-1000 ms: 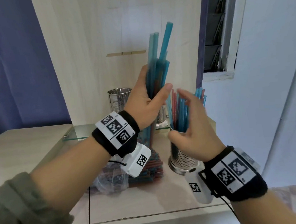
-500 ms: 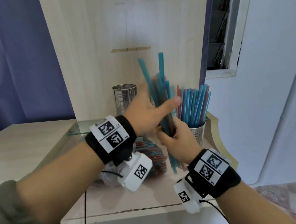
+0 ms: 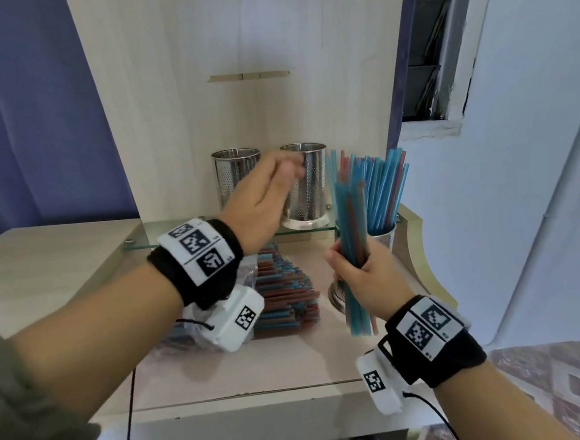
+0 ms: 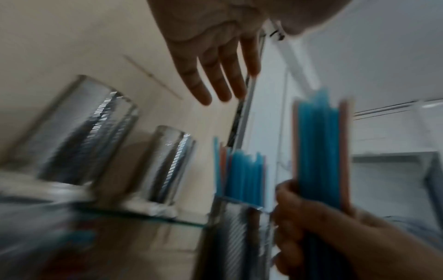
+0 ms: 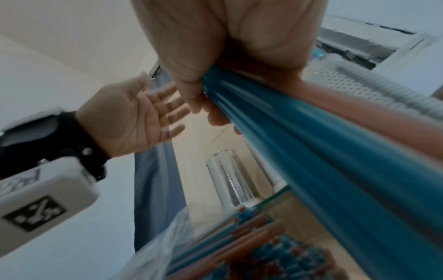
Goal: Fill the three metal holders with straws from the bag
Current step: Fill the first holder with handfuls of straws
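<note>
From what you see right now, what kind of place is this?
Probably a drinks counter or small serving corner, though I cannot be sure. Perforated metal holders stand on a glass shelf in a pale wooden unit, and a clear bag of straws lies on the counter below.

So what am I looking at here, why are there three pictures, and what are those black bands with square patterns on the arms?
These are a person's two bare hands, no machine. The bands hold small cameras and printed markers. One picture comes from a camera on the head, looking down; the other two come from the wrist cameras, looking along each hand. The right hand has its grip around a bunch of straws, blue and red. The left hand is open and holds nothing, in front of two empty holders on a glass shelf. A third holder, on the table below, is already full of straws. The bag of straws lies on the table under the left wrist.
</note>
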`<action>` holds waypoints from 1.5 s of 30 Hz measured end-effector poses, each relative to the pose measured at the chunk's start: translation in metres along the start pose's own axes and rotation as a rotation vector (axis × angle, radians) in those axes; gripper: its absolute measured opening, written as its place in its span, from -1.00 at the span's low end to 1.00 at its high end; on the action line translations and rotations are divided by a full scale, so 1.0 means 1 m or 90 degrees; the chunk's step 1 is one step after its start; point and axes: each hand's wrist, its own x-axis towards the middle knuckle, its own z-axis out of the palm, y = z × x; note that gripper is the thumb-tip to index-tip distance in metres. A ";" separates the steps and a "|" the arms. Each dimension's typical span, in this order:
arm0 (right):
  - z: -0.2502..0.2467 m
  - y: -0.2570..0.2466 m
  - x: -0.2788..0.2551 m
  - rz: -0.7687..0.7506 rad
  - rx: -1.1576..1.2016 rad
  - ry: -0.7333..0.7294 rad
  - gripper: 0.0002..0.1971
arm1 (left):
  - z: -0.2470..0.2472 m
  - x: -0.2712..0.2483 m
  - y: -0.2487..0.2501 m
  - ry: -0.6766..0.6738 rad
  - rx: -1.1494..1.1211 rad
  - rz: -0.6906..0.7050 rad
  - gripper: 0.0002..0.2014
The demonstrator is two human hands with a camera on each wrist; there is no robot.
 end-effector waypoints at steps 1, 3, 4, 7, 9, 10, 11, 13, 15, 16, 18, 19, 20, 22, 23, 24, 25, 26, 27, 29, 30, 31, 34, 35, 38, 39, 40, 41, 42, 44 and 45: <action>-0.002 0.005 0.000 0.012 0.002 0.009 -0.84 | -0.003 -0.004 -0.010 -0.047 0.043 -0.056 -0.65; -0.003 0.013 -0.002 0.038 0.018 0.012 -0.84 | -0.009 -0.018 -0.033 -0.180 0.151 -0.129 -0.77; -0.002 0.016 -0.004 0.049 0.025 0.009 -0.85 | -0.013 -0.025 -0.045 -0.239 0.226 -0.139 -0.81; 0.003 0.020 -0.007 0.063 0.030 0.017 -0.90 | -0.017 -0.038 -0.070 -0.392 0.488 -0.135 -0.75; 0.006 0.021 -0.007 0.063 0.027 0.021 -0.90 | -0.014 -0.042 -0.079 -0.439 0.582 -0.134 -0.55; 0.007 0.022 -0.005 0.063 0.024 0.021 -0.89 | -0.012 -0.043 -0.082 -0.456 0.627 -0.136 -0.44; 0.008 0.023 -0.004 0.066 0.019 0.020 -0.88 | -0.009 -0.044 -0.085 -0.477 0.677 -0.135 -0.35; 0.009 0.027 -0.003 0.077 0.018 0.020 -0.87 | -0.002 -0.048 -0.086 -0.505 0.757 -0.119 -0.30; 0.011 0.029 -0.002 0.083 0.021 0.020 -0.86 | 0.003 -0.049 -0.084 -0.499 0.795 -0.105 -0.38; 0.012 0.030 -0.001 0.084 0.019 0.019 -0.86 | 0.005 -0.049 -0.082 -0.492 0.803 -0.105 -0.43; 0.012 0.032 0.000 0.086 0.017 0.018 -0.86 | 0.011 -0.049 -0.080 -0.480 0.817 -0.110 -0.49; 0.013 0.032 0.001 0.088 0.019 0.019 -0.86 | 0.014 -0.049 -0.081 -0.474 0.823 -0.112 -0.49; 0.013 0.033 0.001 0.089 0.018 0.021 -0.86 | 0.016 -0.049 -0.081 -0.469 0.826 -0.115 -0.48; 0.013 0.033 0.002 0.092 0.018 0.025 -0.86 | 0.020 -0.048 -0.082 -0.466 0.824 -0.118 -0.47; 0.013 0.032 0.002 0.094 0.027 0.027 -0.87 | 0.022 -0.047 -0.083 -0.468 0.819 -0.119 -0.47; 0.012 0.033 0.002 0.097 0.036 0.027 -0.86 | 0.024 -0.046 -0.082 -0.469 0.815 -0.118 -0.48; 0.011 0.033 0.002 0.099 0.040 0.026 -0.85 | 0.026 -0.044 -0.083 -0.468 0.810 -0.118 -0.49; 0.011 0.033 0.002 0.100 0.040 0.027 -0.85 | 0.027 -0.043 -0.082 -0.461 0.801 -0.116 -0.50; 0.010 0.032 0.001 0.098 0.044 0.030 -0.84 | 0.028 -0.041 -0.082 -0.448 0.783 -0.110 -0.51; 0.010 0.033 0.001 0.098 0.061 0.035 -0.85 | 0.030 -0.036 -0.080 -0.420 0.736 -0.086 -0.52; 0.010 0.033 0.001 0.096 0.063 0.037 -0.85 | 0.032 -0.032 -0.078 -0.413 0.714 -0.071 -0.54; 0.010 0.034 0.001 0.095 0.058 0.042 -0.86 | 0.035 -0.027 -0.076 -0.412 0.692 -0.059 -0.58; 0.008 0.038 0.003 0.091 0.036 0.055 -0.86 | 0.042 -0.010 -0.067 -0.428 0.592 -0.063 -0.78; 0.008 0.039 0.004 0.092 0.033 0.060 -0.85 | 0.045 -0.006 -0.065 -0.429 0.540 -0.079 -0.79; 0.008 0.040 0.004 0.086 0.040 0.061 -0.83 | 0.051 0.005 -0.062 -0.414 0.438 -0.098 -0.75; 0.008 0.041 0.004 0.082 0.038 0.062 -0.81 | 0.053 0.008 -0.061 -0.404 0.414 -0.091 -0.75; 0.007 0.041 0.004 0.078 0.038 0.062 -0.79 | 0.054 0.010 -0.061 -0.390 0.391 -0.077 -0.75; 0.007 0.042 0.003 0.075 0.046 0.065 -0.77 | 0.054 0.013 -0.060 -0.369 0.370 -0.063 -0.75; 0.006 0.041 0.002 0.074 0.061 0.065 -0.76 | 0.054 0.015 -0.059 -0.342 0.348 -0.055 -0.76; 0.004 0.042 0.002 0.073 0.078 0.065 -0.75 | 0.052 0.019 -0.055 -0.277 0.289 -0.043 -0.77; 0.004 0.044 0.002 0.073 0.081 0.068 -0.75 | 0.051 0.021 -0.053 -0.246 0.261 -0.037 -0.77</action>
